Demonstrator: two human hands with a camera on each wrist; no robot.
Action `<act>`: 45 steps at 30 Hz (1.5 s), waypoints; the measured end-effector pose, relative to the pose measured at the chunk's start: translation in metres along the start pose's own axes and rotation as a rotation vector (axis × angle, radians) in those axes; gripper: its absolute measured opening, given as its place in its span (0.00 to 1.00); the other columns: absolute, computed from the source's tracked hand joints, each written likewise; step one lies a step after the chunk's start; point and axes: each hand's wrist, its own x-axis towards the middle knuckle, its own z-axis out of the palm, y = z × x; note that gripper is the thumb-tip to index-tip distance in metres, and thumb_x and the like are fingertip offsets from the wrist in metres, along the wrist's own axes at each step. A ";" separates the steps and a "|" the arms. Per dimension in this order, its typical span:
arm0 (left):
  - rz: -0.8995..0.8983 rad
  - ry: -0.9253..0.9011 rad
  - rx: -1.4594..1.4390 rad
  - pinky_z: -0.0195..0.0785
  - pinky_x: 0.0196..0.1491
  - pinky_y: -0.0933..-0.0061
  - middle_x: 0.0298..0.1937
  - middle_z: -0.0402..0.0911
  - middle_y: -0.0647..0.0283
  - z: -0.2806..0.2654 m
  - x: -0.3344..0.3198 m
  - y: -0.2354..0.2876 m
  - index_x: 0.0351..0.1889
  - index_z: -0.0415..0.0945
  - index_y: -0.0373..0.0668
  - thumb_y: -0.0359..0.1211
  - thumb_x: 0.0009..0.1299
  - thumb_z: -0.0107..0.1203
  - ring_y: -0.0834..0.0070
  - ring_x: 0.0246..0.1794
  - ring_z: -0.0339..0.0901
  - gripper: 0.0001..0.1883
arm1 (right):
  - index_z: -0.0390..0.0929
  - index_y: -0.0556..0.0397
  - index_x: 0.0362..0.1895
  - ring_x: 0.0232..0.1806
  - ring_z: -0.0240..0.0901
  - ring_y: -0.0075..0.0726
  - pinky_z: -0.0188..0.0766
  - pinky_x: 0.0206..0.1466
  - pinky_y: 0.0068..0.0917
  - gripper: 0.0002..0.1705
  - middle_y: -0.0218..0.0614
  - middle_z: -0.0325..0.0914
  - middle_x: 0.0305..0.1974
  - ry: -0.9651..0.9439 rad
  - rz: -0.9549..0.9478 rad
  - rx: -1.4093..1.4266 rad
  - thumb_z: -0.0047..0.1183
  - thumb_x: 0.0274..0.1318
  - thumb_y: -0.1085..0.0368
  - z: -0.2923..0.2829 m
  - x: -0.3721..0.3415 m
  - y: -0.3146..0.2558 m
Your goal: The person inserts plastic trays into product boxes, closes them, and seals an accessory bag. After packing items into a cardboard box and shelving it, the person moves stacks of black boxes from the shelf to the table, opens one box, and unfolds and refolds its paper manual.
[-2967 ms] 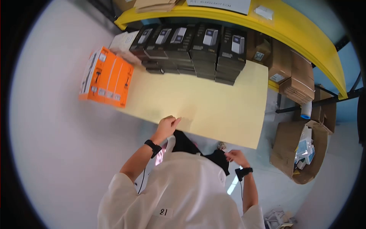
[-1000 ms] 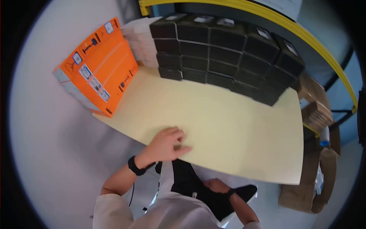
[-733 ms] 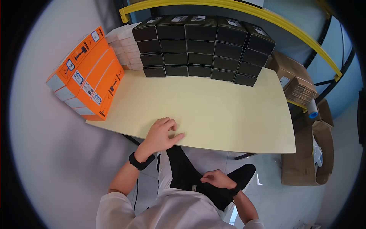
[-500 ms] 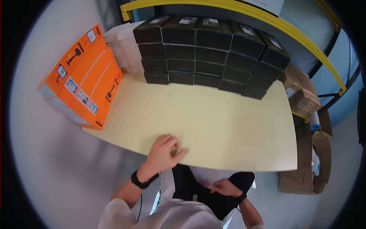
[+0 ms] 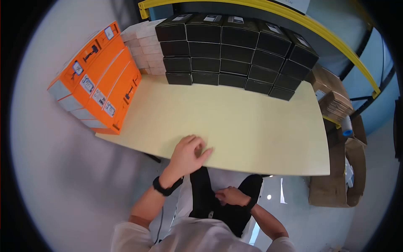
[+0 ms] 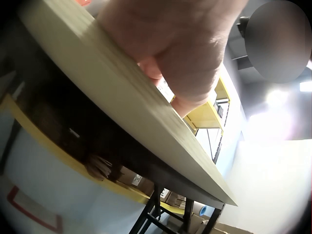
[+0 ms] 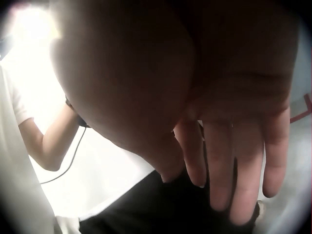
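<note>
My left hand (image 5: 187, 157) rests at the front edge of a pale yellow table (image 5: 218, 122), fingers loosely bent and the thumb pointing right. Nothing shows in its grasp. From the left wrist view, the same hand (image 6: 180, 53) lies over the tabletop's thick edge (image 6: 131, 105). Below the table's front, my right hand (image 5: 233, 196) is over the lap, close above the black trousers (image 5: 201, 189). The right wrist view shows this hand (image 7: 239, 122) with its fingers extended, holding nothing.
Stacked orange boxes (image 5: 96, 84) stand on the table's left end. White boxes (image 5: 145, 48) and rows of stacked black boxes (image 5: 237, 54) line its back, under a yellow shelf beam (image 5: 268, 6). An open cardboard carton (image 5: 327, 191) sits on the floor at right.
The head view has shifted and the lap now sits closer to the table. My right hand has moved from beside the body to over the lap; my left hand stays near the front edge.
</note>
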 end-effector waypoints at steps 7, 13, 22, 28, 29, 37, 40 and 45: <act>0.090 0.027 0.006 0.64 0.30 0.65 0.22 0.70 0.60 -0.001 -0.006 -0.004 0.26 0.72 0.39 0.36 0.60 0.63 0.65 0.24 0.69 0.13 | 0.83 0.55 0.44 0.39 0.82 0.44 0.76 0.46 0.31 0.14 0.42 0.84 0.37 0.310 -0.181 0.003 0.50 0.66 0.60 -0.001 -0.073 -0.035; 0.011 -0.034 -0.017 0.70 0.38 0.60 0.27 0.78 0.54 0.005 -0.004 -0.010 0.25 0.73 0.38 0.39 0.60 0.61 0.57 0.33 0.77 0.14 | 0.82 0.59 0.42 0.34 0.82 0.44 0.75 0.41 0.32 0.18 0.45 0.83 0.32 0.558 -0.068 0.111 0.50 0.66 0.56 -0.017 -0.115 -0.077; 0.102 -0.036 0.091 0.70 0.41 0.64 0.32 0.78 0.53 -0.006 -0.012 -0.014 0.36 0.77 0.38 0.42 0.61 0.62 0.60 0.34 0.76 0.16 | 0.80 0.62 0.50 0.39 0.82 0.34 0.76 0.45 0.28 0.21 0.42 0.85 0.37 0.558 -0.018 0.329 0.48 0.69 0.55 0.010 -0.151 -0.080; 0.071 0.079 -0.104 0.71 0.44 0.66 0.39 0.79 0.56 -0.097 -0.059 -0.001 0.51 0.76 0.38 0.43 0.65 0.62 0.66 0.39 0.77 0.22 | 0.80 0.59 0.51 0.39 0.82 0.29 0.74 0.45 0.24 0.18 0.39 0.85 0.36 0.559 -0.117 0.106 0.47 0.69 0.58 -0.013 -0.150 -0.126; 0.084 0.207 -0.147 0.71 0.44 0.68 0.39 0.79 0.58 -0.121 -0.067 -0.004 0.52 0.76 0.38 0.42 0.65 0.63 0.69 0.39 0.76 0.22 | 0.80 0.59 0.51 0.39 0.82 0.29 0.74 0.45 0.24 0.18 0.40 0.85 0.36 0.548 -0.132 0.107 0.47 0.69 0.59 -0.018 -0.146 -0.135; -0.032 1.109 0.423 0.67 0.56 0.64 0.59 0.74 0.46 -0.353 -0.041 -0.035 0.62 0.69 0.38 0.47 0.66 0.61 0.57 0.56 0.74 0.31 | 0.79 0.60 0.52 0.41 0.83 0.33 0.76 0.46 0.26 0.18 0.43 0.85 0.38 0.409 -0.339 0.098 0.50 0.67 0.60 -0.053 -0.089 -0.167; -0.163 0.998 0.462 0.63 0.63 0.58 0.67 0.64 0.40 -0.418 0.001 -0.072 0.67 0.64 0.41 0.56 0.65 0.57 0.47 0.63 0.68 0.38 | 0.79 0.60 0.52 0.42 0.83 0.35 0.76 0.48 0.26 0.17 0.44 0.85 0.39 0.362 -0.364 0.041 0.50 0.67 0.61 -0.067 -0.080 -0.183; -0.109 0.845 0.814 0.58 0.67 0.54 0.69 0.60 0.40 -0.428 0.032 -0.073 0.69 0.63 0.46 0.62 0.63 0.55 0.42 0.65 0.64 0.43 | 0.80 0.59 0.50 0.38 0.82 0.34 0.76 0.46 0.27 0.16 0.43 0.85 0.37 0.398 -0.377 0.105 0.51 0.66 0.61 -0.084 -0.085 -0.168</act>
